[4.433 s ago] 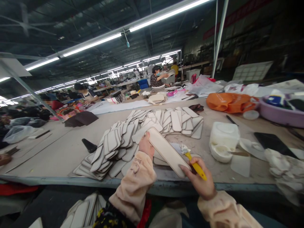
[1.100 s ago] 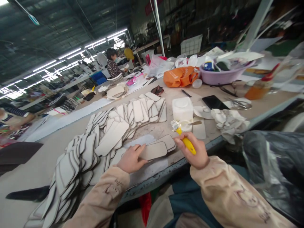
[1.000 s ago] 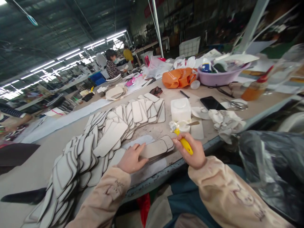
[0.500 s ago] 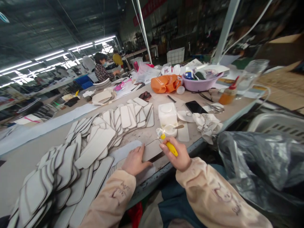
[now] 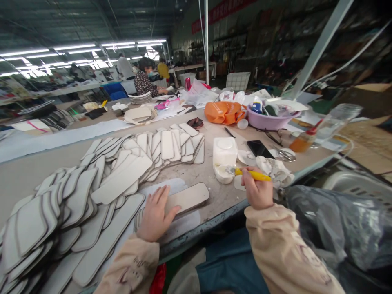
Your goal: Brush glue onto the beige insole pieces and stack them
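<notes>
Two-handed: apparently loads brush [image 5: 257, 176], pinched in right hand [image 5: 259, 190], at tub [image 5: 225, 150]; steadies panel [image 5: 191, 197] beneath spread left hand [image 5: 156, 214] (next: careful leftward carry).

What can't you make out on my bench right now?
All in the head view:
Left end of the pale panel: covered by the left hand.
Bristle tips of the yellow brush: blurred against the white container.
Pile of pale pieces: cut off by the left edge.

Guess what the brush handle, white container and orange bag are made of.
Brush handle: probably plastic, smooth and evenly yellow. Container: likely plastic, satiny, judging by its rounded edges. Bag: thin plastic or fabric, slightly shiny; its soft creases leave either open.
</notes>
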`<state>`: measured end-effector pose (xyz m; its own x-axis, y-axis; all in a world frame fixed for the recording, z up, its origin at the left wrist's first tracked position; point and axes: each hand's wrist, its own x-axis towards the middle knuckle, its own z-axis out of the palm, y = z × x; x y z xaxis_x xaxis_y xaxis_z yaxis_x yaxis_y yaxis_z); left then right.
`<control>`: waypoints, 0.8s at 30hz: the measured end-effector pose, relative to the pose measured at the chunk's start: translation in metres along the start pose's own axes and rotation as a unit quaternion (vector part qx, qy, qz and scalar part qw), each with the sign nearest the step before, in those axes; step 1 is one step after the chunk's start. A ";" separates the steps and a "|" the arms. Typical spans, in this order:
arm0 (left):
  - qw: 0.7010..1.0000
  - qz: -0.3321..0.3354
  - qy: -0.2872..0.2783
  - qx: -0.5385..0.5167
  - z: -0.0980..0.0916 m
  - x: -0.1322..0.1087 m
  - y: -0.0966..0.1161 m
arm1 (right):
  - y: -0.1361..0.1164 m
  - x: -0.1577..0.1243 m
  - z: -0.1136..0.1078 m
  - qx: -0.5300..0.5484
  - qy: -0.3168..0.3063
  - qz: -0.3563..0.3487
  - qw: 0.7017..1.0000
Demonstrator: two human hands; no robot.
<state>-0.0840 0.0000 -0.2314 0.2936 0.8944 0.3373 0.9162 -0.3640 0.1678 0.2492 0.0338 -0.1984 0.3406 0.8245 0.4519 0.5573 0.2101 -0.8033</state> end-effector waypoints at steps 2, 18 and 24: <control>0.995 -0.010 0.098 -0.006 -0.002 -0.024 -0.018 | 0.000 0.002 0.007 -0.054 -0.036 -0.007 0.998; 0.981 -0.022 0.169 -0.090 -0.005 -0.091 -0.052 | 0.006 0.020 0.039 -0.206 -0.121 -0.008 0.971; 0.979 -0.002 0.178 -0.100 -0.005 -0.089 -0.052 | 0.003 0.016 0.026 -0.158 -0.067 0.000 0.985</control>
<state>-0.1589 -0.0622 -0.2653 0.1429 0.7614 0.6323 0.8346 -0.4361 0.3366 0.2369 0.0615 -0.2035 0.2503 0.8908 0.3793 0.7717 0.0530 -0.6338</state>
